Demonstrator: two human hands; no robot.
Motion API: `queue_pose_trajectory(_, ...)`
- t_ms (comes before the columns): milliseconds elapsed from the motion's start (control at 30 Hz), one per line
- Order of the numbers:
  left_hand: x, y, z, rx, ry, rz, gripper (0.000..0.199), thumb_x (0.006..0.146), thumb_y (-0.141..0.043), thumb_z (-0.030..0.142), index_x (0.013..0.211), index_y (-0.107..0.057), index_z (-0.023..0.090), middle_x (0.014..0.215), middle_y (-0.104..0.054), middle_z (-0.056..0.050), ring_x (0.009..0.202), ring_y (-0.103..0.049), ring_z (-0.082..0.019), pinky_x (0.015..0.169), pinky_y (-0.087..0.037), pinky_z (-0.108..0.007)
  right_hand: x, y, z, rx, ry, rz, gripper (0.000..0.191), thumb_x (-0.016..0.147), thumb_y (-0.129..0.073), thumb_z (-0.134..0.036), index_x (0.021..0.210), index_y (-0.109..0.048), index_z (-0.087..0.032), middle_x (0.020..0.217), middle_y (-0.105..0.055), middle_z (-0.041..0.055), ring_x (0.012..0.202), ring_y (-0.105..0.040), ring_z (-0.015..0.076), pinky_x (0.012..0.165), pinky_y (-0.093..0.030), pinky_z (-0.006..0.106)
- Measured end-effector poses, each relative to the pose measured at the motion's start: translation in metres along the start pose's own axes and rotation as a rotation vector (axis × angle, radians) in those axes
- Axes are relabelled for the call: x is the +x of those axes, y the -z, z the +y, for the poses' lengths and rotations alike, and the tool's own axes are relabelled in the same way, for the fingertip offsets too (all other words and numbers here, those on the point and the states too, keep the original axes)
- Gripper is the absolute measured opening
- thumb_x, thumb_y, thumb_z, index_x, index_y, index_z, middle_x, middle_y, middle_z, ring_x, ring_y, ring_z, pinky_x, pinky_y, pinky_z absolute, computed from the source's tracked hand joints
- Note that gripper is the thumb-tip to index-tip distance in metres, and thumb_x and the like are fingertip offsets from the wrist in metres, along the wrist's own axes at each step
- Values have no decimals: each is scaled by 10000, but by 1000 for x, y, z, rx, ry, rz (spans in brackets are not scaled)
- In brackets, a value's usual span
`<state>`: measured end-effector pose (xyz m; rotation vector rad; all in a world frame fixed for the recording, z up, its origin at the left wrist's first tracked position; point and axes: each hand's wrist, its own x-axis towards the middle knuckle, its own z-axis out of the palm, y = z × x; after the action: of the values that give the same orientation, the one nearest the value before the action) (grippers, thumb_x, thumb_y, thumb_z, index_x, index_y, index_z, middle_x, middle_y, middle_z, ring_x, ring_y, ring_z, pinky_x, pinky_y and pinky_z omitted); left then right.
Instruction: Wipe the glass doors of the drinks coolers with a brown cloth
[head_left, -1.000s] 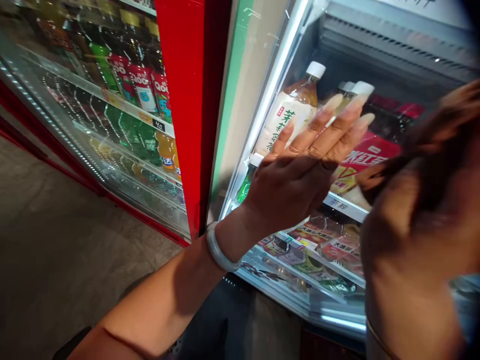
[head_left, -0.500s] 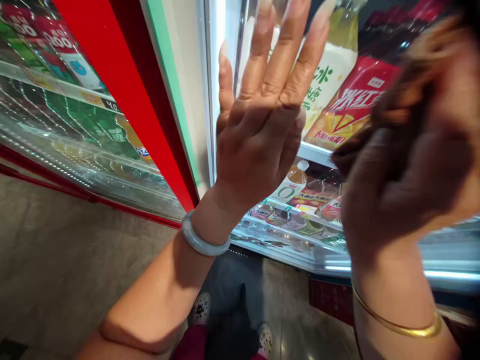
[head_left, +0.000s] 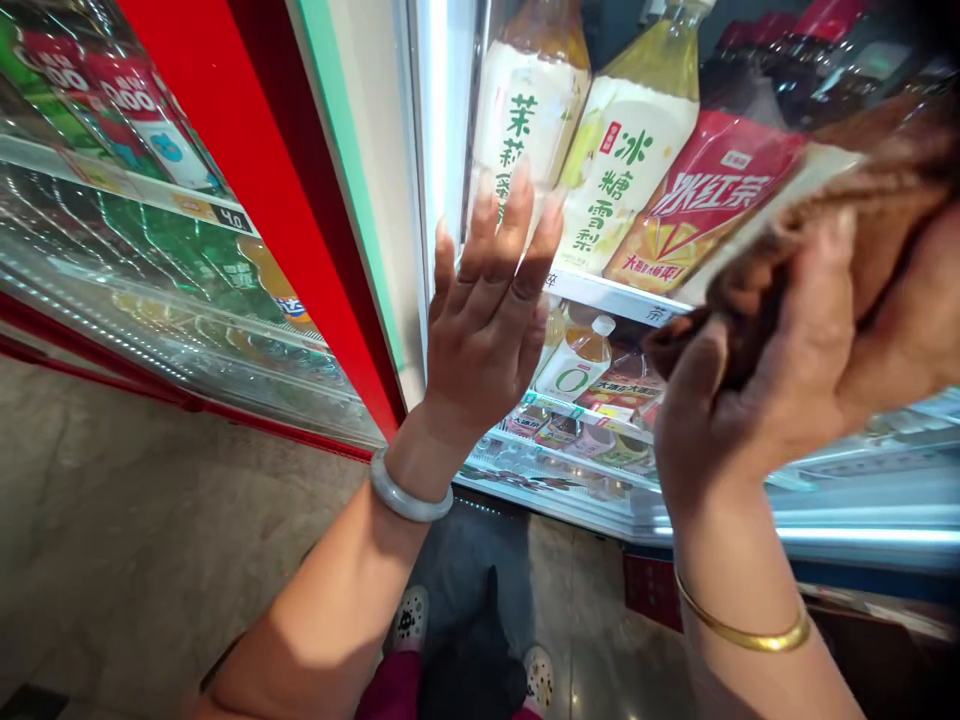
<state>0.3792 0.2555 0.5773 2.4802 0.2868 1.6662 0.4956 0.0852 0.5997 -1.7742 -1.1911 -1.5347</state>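
Note:
My left hand (head_left: 484,320), a pale bangle at its wrist, is held up with fingers stretched and spread, holding nothing. It is in front of the lit drinks cooler (head_left: 442,100), and whether it touches the glass I cannot tell. Just beyond its fingertips stands a white-labelled tea bottle (head_left: 532,110). My right hand (head_left: 780,380), with a gold bangle, grips a bunched brown cloth (head_left: 885,200) close to the cooler front. The cloth partly covers the row of bottles. Beside it show a pear drink bottle (head_left: 630,170) and a red-labelled iced tea bottle (head_left: 716,180).
Lower shelves hold smaller drinks, among them a white-labelled bottle (head_left: 577,365). To the left, a red frame (head_left: 247,180) borders another cooler with green bottles (head_left: 172,235). Below are the tiled floor (head_left: 150,520) and my shoes (head_left: 411,615).
My left hand has moved down, uncovering the tea bottle's label. My right hand has shifted left with the brown cloth and shows less blur.

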Motion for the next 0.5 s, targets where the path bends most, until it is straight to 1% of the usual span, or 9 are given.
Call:
queue_pose_trajectory(67, -8, 1, -5, 0, -10, -12, 580, 1070, -280, 293, 1647, -254, 252, 1697, -305, -40, 1617, -103, -245, 1338, -69, -487, -24, 1, 0, -58, 96, 36, 611, 971, -567, -395, 1524, -483, -149, 1660, -342, 123, 1564, -229, 417, 1227, -192, 690)
queue_pose_trajectory(100, -12, 1, -6, 1, -24, -2, 589, 1068, -296, 278, 1653, -227, 262, 1700, -297, -40, 1616, -109, -246, 1336, -81, -494, -36, -2, -8, -46, 64, 53, 616, 957, -607, -352, 1520, -484, -135, 1660, -344, 129, 1586, -184, 380, 1257, -179, 659)
queue_pose_trajectory(167, -16, 1, -8, -3, -45, 18, 614, 1063, -327, 251, 1660, -187, 282, 1713, -254, -38, 1615, -112, -251, 1334, -91, -506, -51, -11, -32, 11, 1, -45, 530, 956, -614, -206, 1479, -537, -178, 1637, -398, 114, 1605, -168, 282, 1293, -220, 567)
queue_pose_trajectory(200, -18, 0, -7, -8, -51, 26, 626, 1059, -343, 239, 1661, -177, 288, 1720, -228, -40, 1615, -112, -256, 1332, -92, -512, -52, -16, -44, 70, 75, -75, 477, 964, -604, -185, 1439, -577, -214, 1592, -471, 90, 1607, -167, 249, 1296, -232, 560)
queue_pose_trajectory(267, -19, -1, -4, -14, -54, 36, 645, 1050, -371, 215, 1660, -176, 290, 1726, -193, -45, 1616, -112, -264, 1329, -95, -525, -37, -22, -53, 130, 118, -73, 414, 972, -603, -178, 1376, -624, -266, 1524, -554, 49, 1595, -212, 212, 1285, -268, 559)
queue_pose_trajectory(333, -18, -2, 0, -17, -49, 44, 653, 1042, -390, 194, 1657, -192, 285, 1725, -189, -51, 1616, -118, -269, 1326, -104, -536, -11, -17, -35, 133, 133, -19, 371, 970, -620, -201, 1333, -658, -266, 1527, -551, 52, 1581, -257, 252, 1262, -282, 581)
queue_pose_trajectory(400, -17, -3, 4, -22, -41, 63, 652, 1036, -402, 176, 1653, -212, 272, 1721, -209, -67, 1616, -125, -276, 1323, -108, -546, 8, -2, 2, 90, 139, 66, 364, 957, -628, -215, 1317, -680, -235, 1569, -503, 72, 1564, -282, 332, 1253, -234, 624)
queue_pose_trajectory(467, -17, -3, 7, -32, -28, 81, 644, 1037, -400, 164, 1651, -225, 246, 1714, -229, -95, 1616, -134, -286, 1318, -116, -557, 7, 15, 40, 18, 105, 75, 464, 949, -589, -214, 1412, -616, -204, 1625, -423, 72, 1569, -255, 353, 1251, -240, 607)
queue_pose_trajectory(500, -17, -4, 9, -37, -18, 83, 640, 1039, -396, 163, 1651, -223, 236, 1711, -235, -108, 1614, -142, -290, 1316, -123, -561, -2, 22, 52, -37, 120, 55, 536, 943, -588, -251, 1474, -552, -184, 1660, -353, 96, 1577, -219, 376, 1249, -212, 641)
